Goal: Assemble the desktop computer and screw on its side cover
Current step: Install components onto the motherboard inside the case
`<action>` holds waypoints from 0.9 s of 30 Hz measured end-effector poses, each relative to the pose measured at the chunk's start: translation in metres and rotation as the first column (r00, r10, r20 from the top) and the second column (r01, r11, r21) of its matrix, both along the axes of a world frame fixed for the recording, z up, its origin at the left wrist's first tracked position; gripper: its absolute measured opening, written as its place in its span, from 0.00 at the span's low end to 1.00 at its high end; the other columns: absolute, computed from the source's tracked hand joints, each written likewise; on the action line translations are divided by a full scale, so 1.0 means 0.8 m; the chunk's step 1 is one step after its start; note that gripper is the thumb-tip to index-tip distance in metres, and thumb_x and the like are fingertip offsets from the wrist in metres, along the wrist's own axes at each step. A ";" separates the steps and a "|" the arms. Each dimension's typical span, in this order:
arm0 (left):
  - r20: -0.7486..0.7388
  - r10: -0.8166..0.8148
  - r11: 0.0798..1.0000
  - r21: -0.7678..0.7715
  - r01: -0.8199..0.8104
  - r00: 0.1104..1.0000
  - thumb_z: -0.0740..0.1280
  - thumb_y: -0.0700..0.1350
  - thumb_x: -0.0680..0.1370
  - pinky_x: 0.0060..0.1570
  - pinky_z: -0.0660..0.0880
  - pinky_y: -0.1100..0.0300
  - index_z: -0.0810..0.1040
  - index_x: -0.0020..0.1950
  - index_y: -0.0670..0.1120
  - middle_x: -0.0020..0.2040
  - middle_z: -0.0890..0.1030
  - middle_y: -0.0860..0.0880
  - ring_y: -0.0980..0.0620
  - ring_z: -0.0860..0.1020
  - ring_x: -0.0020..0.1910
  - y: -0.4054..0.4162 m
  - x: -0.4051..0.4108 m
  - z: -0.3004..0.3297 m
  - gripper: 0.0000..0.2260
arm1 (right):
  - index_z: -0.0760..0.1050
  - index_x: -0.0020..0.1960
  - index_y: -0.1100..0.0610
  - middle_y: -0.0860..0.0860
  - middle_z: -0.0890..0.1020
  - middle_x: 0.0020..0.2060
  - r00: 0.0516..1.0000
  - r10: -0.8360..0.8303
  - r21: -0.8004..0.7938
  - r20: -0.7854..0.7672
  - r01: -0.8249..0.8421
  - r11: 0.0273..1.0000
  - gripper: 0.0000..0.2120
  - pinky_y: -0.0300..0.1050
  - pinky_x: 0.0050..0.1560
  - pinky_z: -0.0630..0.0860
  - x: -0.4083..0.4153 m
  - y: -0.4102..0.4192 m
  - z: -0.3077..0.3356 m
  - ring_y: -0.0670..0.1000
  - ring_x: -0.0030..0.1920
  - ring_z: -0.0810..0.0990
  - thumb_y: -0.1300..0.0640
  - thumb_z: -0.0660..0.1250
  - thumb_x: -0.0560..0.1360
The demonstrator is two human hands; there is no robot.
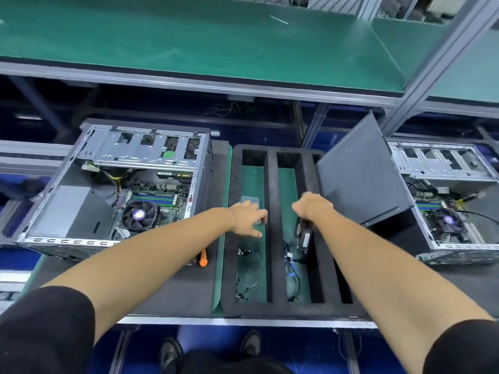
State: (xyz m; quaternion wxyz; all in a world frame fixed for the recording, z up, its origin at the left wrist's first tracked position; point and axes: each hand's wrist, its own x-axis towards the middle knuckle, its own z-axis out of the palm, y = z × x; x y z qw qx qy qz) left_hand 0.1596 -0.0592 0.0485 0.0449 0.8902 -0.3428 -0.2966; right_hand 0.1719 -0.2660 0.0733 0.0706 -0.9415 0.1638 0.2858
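The open desktop case lies on its side at the left, showing its motherboard and CPU fan. Its grey side cover leans upright in the right slot of a black foam tray. My left hand reaches into the tray's left slot, fingers spread over a small clear plastic box. Over the middle slot, my right hand has its fingers curled downward out of sight. A black component sits just under that wrist. I cannot tell whether the hand holds anything.
An orange-handled screwdriver lies beside the case, partly under my left forearm. Small screws and loose cables lie in the tray slots. A second open case stands at the right. A green shelf overhangs the bench.
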 end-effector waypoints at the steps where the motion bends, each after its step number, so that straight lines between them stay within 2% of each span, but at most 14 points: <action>1: 0.023 0.004 1.000 -0.025 -0.003 1.000 0.68 0.59 0.79 0.65 0.68 0.46 0.67 0.72 0.48 0.65 0.70 0.43 0.42 0.67 0.66 0.000 0.003 0.008 0.27 | 0.73 0.64 0.59 0.58 0.79 0.57 1.000 -0.010 0.038 0.001 0.010 0.999 0.17 0.48 0.49 0.72 0.017 0.006 0.021 0.60 0.50 0.79 0.53 0.58 0.79; 4: -0.001 0.025 0.989 -0.144 -0.025 1.000 0.72 0.64 0.73 0.68 0.67 0.45 0.57 0.76 0.43 0.68 0.65 0.42 0.41 0.65 0.68 0.006 0.010 0.034 0.42 | 0.69 0.43 0.60 0.59 0.72 0.42 0.999 -0.028 0.181 -0.040 0.034 0.983 0.08 0.46 0.41 0.70 0.062 0.031 0.081 0.54 0.33 0.68 0.57 0.57 0.79; 6: -0.095 0.092 0.949 -0.294 -0.116 0.991 0.74 0.65 0.71 0.72 0.65 0.45 0.52 0.78 0.42 0.71 0.61 0.44 0.43 0.62 0.72 0.015 0.013 0.053 0.49 | 0.64 0.39 0.58 0.56 0.70 0.36 0.981 -0.128 0.315 -0.144 0.168 0.934 0.09 0.39 0.31 0.68 0.084 0.050 0.120 0.51 0.29 0.65 0.58 0.55 0.78; 8: -0.154 0.190 0.839 -0.488 -0.242 0.970 0.74 0.63 0.73 0.73 0.64 0.46 0.51 0.78 0.43 0.72 0.59 0.46 0.46 0.62 0.73 0.027 0.014 0.073 0.47 | 0.65 0.40 0.57 0.52 0.71 0.32 0.959 -0.171 0.381 -0.227 0.249 0.891 0.09 0.34 0.23 0.68 0.102 0.072 0.158 0.49 0.28 0.67 0.57 0.55 0.79; 10: -0.144 0.306 0.697 -0.640 -0.324 0.941 0.71 0.60 0.77 0.70 0.68 0.48 0.57 0.74 0.46 0.68 0.64 0.47 0.49 0.67 0.69 0.044 0.017 0.092 0.36 | 0.66 0.41 0.57 0.51 0.73 0.31 0.957 -0.174 0.447 -0.233 0.264 0.855 0.10 0.34 0.22 0.72 0.116 0.097 0.191 0.48 0.27 0.72 0.56 0.56 0.80; 13: -0.131 0.389 0.571 -0.743 -0.351 0.912 0.66 0.59 0.81 0.64 0.71 0.62 0.62 0.70 0.47 0.63 0.72 0.54 0.61 0.72 0.64 0.087 0.028 0.118 0.25 | 0.68 0.40 0.57 0.52 0.72 0.34 0.961 -0.156 0.531 -0.227 0.256 0.807 0.13 0.39 0.29 0.80 0.128 0.132 0.230 0.49 0.29 0.77 0.52 0.58 0.80; 15: -0.232 0.425 0.503 -0.743 -0.441 0.875 0.63 0.59 0.82 0.65 0.69 0.66 0.60 0.75 0.46 0.73 0.70 0.56 0.65 0.70 0.68 0.130 0.038 0.136 0.28 | 0.66 0.36 0.56 0.52 0.73 0.35 0.971 -0.093 0.565 -0.222 0.206 0.799 0.18 0.44 0.37 0.81 0.133 0.155 0.245 0.51 0.35 0.79 0.47 0.59 0.80; 16: -0.329 0.443 0.441 -0.730 -0.522 0.834 0.63 0.59 0.82 0.68 0.69 0.62 0.59 0.77 0.46 0.76 0.68 0.55 0.62 0.70 0.70 0.154 0.043 0.145 0.30 | 0.65 0.36 0.55 0.53 0.74 0.36 0.976 -0.064 0.594 -0.210 0.179 0.784 0.20 0.46 0.41 0.80 0.136 0.164 0.248 0.52 0.37 0.78 0.44 0.58 0.81; 17: -0.431 0.430 0.365 -0.721 -0.589 0.794 0.64 0.56 0.82 0.66 0.73 0.58 0.61 0.76 0.45 0.74 0.73 0.52 0.57 0.74 0.69 0.183 0.048 0.153 0.27 | 0.65 0.37 0.55 0.53 0.74 0.37 0.978 -0.034 0.634 -0.207 0.160 0.756 0.20 0.48 0.45 0.79 0.139 0.176 0.248 0.53 0.39 0.77 0.43 0.57 0.82; 19: -0.583 0.361 0.235 -0.698 -0.676 0.728 0.63 0.48 0.83 0.54 0.80 0.58 0.67 0.70 0.45 0.61 0.83 0.49 0.47 0.82 0.60 0.240 0.055 0.163 0.17 | 0.66 0.41 0.55 0.54 0.76 0.40 0.973 0.065 0.724 -0.221 0.119 0.679 0.17 0.52 0.53 0.79 0.139 0.202 0.240 0.55 0.45 0.77 0.44 0.54 0.83; 21: -0.705 0.308 0.143 -0.629 -0.764 0.638 0.62 0.43 0.84 0.52 0.82 0.53 0.67 0.71 0.44 0.60 0.84 0.47 0.41 0.83 0.58 0.291 0.049 0.168 0.16 | 0.68 0.47 0.55 0.57 0.81 0.49 0.959 0.177 0.794 -0.220 0.071 0.604 0.11 0.55 0.60 0.78 0.135 0.230 0.220 0.57 0.55 0.79 0.50 0.54 0.83; 23: -0.768 0.281 0.077 -0.580 -0.811 0.576 0.63 0.41 0.83 0.55 0.81 0.49 0.68 0.71 0.46 0.64 0.82 0.46 0.40 0.82 0.61 0.334 0.042 0.161 0.16 | 0.70 0.56 0.56 0.60 0.81 0.60 0.948 0.244 0.830 -0.205 0.037 0.556 0.06 0.56 0.63 0.77 0.128 0.259 0.194 0.58 0.63 0.79 0.56 0.56 0.82; 25: -0.799 0.261 0.019 -0.556 -0.831 0.541 0.62 0.39 0.82 0.57 0.80 0.46 0.69 0.68 0.48 0.67 0.79 0.44 0.38 0.81 0.62 0.366 0.036 0.152 0.14 | 0.69 0.64 0.59 0.59 0.79 0.66 0.937 0.298 0.844 -0.182 -0.007 0.536 0.12 0.57 0.67 0.75 0.119 0.292 0.168 0.56 0.67 0.78 0.60 0.59 0.82; 27: -0.821 0.254 -0.052 -0.540 -0.840 0.512 0.61 0.37 0.82 0.58 0.80 0.44 0.67 0.68 0.50 0.69 0.77 0.41 0.35 0.80 0.62 0.387 0.031 0.146 0.17 | 0.67 0.67 0.57 0.54 0.78 0.67 0.910 0.382 0.834 -0.164 -0.079 0.547 0.16 0.55 0.69 0.71 0.106 0.324 0.147 0.51 0.67 0.77 0.64 0.62 0.80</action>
